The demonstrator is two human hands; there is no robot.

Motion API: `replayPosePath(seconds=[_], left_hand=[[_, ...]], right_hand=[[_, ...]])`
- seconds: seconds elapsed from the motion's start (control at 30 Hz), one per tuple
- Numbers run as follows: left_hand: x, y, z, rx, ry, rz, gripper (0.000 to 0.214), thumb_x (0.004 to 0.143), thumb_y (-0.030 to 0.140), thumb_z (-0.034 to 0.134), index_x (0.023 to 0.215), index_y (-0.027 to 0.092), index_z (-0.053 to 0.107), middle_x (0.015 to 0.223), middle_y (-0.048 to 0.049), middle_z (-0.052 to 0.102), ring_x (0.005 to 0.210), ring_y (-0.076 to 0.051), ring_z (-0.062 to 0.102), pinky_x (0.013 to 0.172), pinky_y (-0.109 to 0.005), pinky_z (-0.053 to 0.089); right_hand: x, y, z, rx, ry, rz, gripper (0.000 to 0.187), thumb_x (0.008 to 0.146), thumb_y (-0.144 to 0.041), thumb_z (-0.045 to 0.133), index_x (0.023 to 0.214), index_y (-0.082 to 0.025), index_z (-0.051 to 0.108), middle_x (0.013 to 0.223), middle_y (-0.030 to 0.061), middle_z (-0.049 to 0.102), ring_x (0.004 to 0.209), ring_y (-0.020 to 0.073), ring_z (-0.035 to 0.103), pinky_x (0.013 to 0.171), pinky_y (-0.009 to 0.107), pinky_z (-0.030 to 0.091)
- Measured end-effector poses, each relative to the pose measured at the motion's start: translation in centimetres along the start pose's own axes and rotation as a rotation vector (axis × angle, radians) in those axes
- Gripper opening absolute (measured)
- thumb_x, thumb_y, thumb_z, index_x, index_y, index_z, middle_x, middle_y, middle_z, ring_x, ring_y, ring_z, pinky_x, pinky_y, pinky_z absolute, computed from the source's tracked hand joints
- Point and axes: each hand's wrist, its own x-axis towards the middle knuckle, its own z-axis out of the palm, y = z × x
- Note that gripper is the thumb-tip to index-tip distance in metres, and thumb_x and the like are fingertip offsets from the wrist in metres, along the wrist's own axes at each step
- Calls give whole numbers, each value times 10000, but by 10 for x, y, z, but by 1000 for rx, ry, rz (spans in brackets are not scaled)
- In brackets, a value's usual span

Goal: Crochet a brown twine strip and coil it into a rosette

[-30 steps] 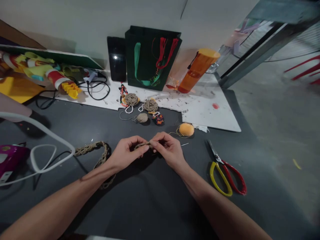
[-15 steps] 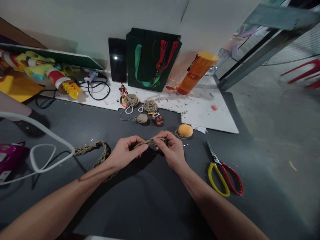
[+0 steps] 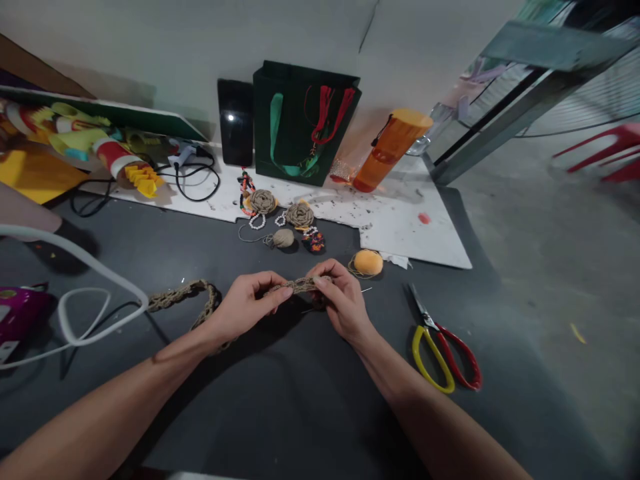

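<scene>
Tightly, jute braid (image 3: 299, 287), pinched between left hand (image 3: 243, 308), right hand (image 3: 342, 300)

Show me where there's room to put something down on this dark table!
There's bare dark tabletop below the left hand and right hand, which hold the braided jute cord. Another patch lies between the white cable and the jute rose. It's crowded along the white board, around the roses and orange yarn ball.

The left forearm (image 3: 113, 400) and right forearm (image 3: 425, 417) are bare and slender, narrowing toward the wrists; the left hand (image 3: 243, 310) and right hand (image 3: 345, 300) show short, unpainted fingernails.
</scene>
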Motion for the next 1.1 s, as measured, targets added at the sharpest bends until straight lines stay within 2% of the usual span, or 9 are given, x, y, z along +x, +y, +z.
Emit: replayPosePath(seconds=[0.13,0.23,0.33,0.4,0.5,0.6,0.8,0.97,1.1], left_hand=[[-2,2,2,8,-15,-23,248,800,389,598,768,145,627,589,38,508,541,-88,424,516,-219,325],[-3,4,5,13,-6,-32,226,788,365,603,757,143,639,620,24,546,565,-95,437,530,-221,340],[-3,5,5,30,12,-4,219,785,356,607,808,146,665,678,5,606,601,-109,476,560,-227,370],[-3,6,4,55,24,9,224,790,362,605,816,149,670,687,2,618,605,-112,485,565,-227,372],[-2,6,2,81,27,25,231,804,372,591,794,154,668,669,5,611,595,-113,479,553,-225,362],[-2,5,1,92,27,35,232,810,371,590,795,153,666,659,7,600,593,-113,472,550,-224,355],[-2,3,-1,106,22,17,272,831,407,571,828,151,660,623,27,549,570,-102,443,540,-220,328],[-1,4,-2,117,25,27,272,825,409,574,833,153,664,629,24,557,571,-106,446,537,-219,331],[-2,2,1,112,27,24,244,808,381,583,800,152,666,663,14,596,586,-109,458,550,-219,348]], right_hand=[[-2,-6,2,-192,-94,-43,274,700,-411,760,886,-225,684,762,0,648,653,135,576,600,258,459],[-3,-8,4,-311,-118,-119,191,687,-375,771,777,-222,699,714,7,653,664,154,588,614,279,465],[-2,-4,3,-312,-26,-147,173,737,-366,733,684,-212,674,646,-4,625,591,130,549,576,267,437],[-1,-1,2,-280,45,-125,188,757,-388,714,713,-211,671,636,-12,615,556,117,526,546,254,421],[-2,0,1,-283,25,-92,205,738,-405,731,798,-213,693,679,-5,644,559,118,538,541,251,431],[-2,0,1,-296,-4,-85,196,734,-399,735,760,-208,697,673,-2,653,547,117,548,542,253,443],[1,8,-1,-128,159,-85,205,763,-407,721,772,-217,644,661,-31,618,556,99,550,537,216,441],[-1,2,-1,-99,-3,-48,231,779,-433,692,833,-218,625,767,0,653,639,125,591,605,248,480],[-3,-8,3,-259,-135,-72,296,702,-421,759,913,-234,670,745,-2,646,641,141,586,606,269,472]])
